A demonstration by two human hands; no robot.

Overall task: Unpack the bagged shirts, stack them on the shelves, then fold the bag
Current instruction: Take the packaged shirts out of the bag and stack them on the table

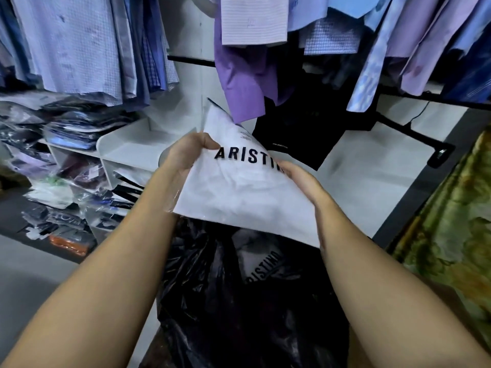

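A white packaged shirt [239, 192] with black lettering is held tilted in mid-air at the centre of the head view. My left hand [186, 152] grips its upper left edge, thumb on top. My right hand [300, 179] holds its right edge, fingers curled under it. Below the package stands an open black plastic bag [212, 301], and another lettered packaged shirt [261, 264] shows inside it. White shelves [125, 144] stand at the left, loaded with several packaged shirts [71, 128].
Blue and purple shirts [79, 49] hang on rails above and to the right. A black shirt [313, 123] hangs behind the package. Loose packaged shirts [66, 224] lie on the floor at the left. A green patterned cloth [451, 221] fills the right edge.
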